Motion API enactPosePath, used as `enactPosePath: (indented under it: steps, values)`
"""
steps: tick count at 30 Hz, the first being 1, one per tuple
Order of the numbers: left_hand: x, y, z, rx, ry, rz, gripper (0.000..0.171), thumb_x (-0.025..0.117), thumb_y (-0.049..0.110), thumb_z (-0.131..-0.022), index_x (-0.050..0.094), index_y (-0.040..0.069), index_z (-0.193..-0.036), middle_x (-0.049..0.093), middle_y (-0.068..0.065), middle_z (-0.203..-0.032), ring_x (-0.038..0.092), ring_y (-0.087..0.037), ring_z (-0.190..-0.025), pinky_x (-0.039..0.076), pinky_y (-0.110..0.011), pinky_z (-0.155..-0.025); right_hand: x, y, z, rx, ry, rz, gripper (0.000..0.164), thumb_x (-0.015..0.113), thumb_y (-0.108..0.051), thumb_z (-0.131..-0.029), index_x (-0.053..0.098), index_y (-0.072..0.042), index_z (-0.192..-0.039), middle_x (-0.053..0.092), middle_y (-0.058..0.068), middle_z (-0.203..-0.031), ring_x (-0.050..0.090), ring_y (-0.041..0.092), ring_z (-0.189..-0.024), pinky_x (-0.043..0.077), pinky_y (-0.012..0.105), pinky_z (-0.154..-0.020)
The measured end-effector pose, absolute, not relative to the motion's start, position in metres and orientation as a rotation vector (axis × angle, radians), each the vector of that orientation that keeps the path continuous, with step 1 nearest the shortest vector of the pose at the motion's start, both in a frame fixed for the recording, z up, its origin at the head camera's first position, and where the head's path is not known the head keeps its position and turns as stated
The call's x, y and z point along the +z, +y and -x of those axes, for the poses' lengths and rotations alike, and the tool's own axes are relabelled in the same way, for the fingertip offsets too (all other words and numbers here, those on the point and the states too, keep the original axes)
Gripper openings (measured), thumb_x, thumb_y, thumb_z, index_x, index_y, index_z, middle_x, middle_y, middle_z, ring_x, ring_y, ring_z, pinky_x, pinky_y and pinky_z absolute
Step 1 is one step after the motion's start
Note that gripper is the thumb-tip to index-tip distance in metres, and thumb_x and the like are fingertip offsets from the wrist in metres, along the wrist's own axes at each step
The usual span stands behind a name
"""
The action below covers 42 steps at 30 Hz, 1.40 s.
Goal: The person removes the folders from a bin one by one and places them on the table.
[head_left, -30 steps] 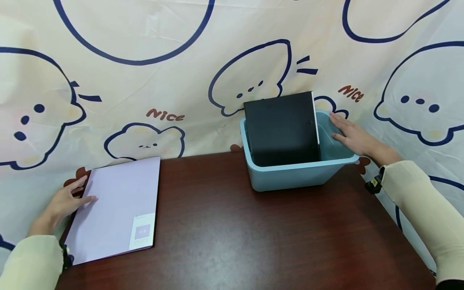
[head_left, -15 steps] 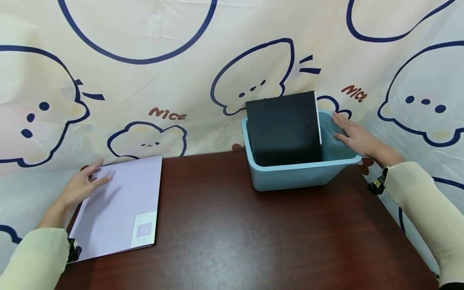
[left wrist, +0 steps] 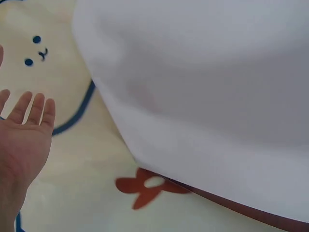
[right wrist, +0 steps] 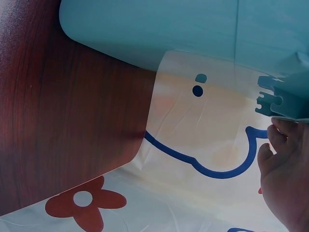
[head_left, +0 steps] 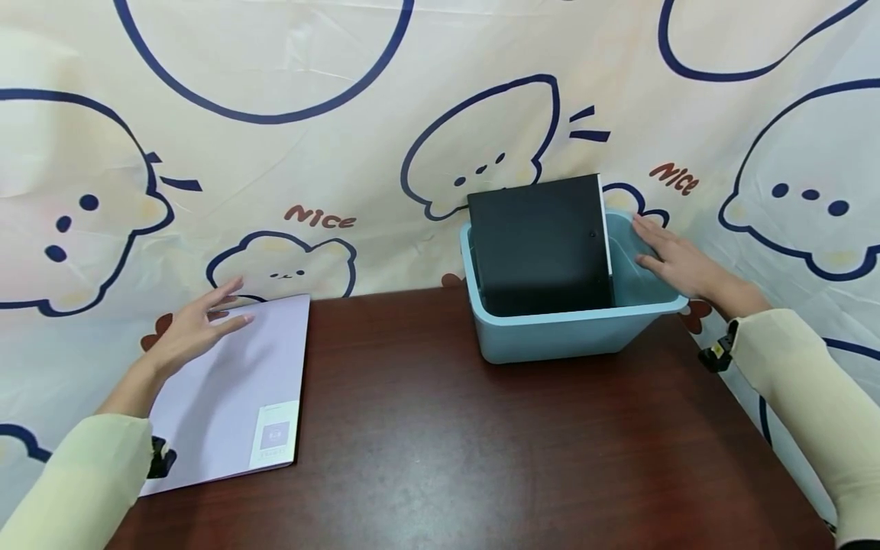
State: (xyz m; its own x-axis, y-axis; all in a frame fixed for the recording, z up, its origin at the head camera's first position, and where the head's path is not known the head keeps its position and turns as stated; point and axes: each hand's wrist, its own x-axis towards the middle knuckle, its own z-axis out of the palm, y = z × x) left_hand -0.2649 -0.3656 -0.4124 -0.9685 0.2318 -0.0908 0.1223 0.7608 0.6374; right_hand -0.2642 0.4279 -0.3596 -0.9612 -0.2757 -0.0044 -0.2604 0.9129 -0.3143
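Observation:
In the head view my left hand (head_left: 199,325) is above the upper left part of a flat lavender folder (head_left: 254,367), fingers extended and holding nothing. A pale printed label marks the folder's lower right corner. In the left wrist view the hand (left wrist: 26,140) shows spread fingers beside the folder's large pale surface (left wrist: 207,96). My right hand (head_left: 684,263) grips the right end of a light blue plastic bin (head_left: 550,340). Seen from below in the right wrist view, bent fingers (right wrist: 277,137) are at the bin's rim. A black, book-like item (head_left: 543,244) leans upright inside the bin.
A dark reddish-brown wooden table (head_left: 426,428) lies under everything. Behind it and along both sides hangs a cream cloth (head_left: 330,168) with blue cartoon outlines. The bin stands close to the cloth at the back right.
My left hand has moved from the folder's left edge, up and to the right over its surface. The folder, bin and right hand stay in place, with a slight view shift.

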Motion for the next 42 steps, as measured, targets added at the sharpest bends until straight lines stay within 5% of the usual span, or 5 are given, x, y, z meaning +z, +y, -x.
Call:
enactPosePath:
  steps: [12, 42]
  values:
    - [-0.394, -0.320, 0.270, 1.102, 2.761, -0.380, 0.089, 0.067, 0.046, -0.103, 0.012, 0.028, -0.172, 0.026, -0.025, -0.171, 0.038, -0.056, -0.145, 0.042, -0.076, -0.107, -0.359, 0.427, 0.263, -0.490, 3.033, 0.426, 0.074, 0.048, -0.025, -0.112, 0.006, -0.003, -0.169, 0.001, 0.021, -0.177, 0.006, 0.051, -0.160, 0.013, 0.079, -0.120]
    - [-0.372, -0.231, 0.295, 1.411, 2.512, -0.703, 0.079, 0.069, 0.027, -0.104, 0.027, 0.023, -0.170, 0.036, -0.016, -0.170, 0.044, -0.048, -0.148, 0.040, -0.065, -0.117, -0.359, 0.427, 0.261, -0.501, 3.040, 0.444, 0.074, 0.049, -0.024, -0.112, 0.006, -0.002, -0.169, 0.002, 0.023, -0.176, 0.007, 0.053, -0.159, 0.013, 0.078, -0.121]
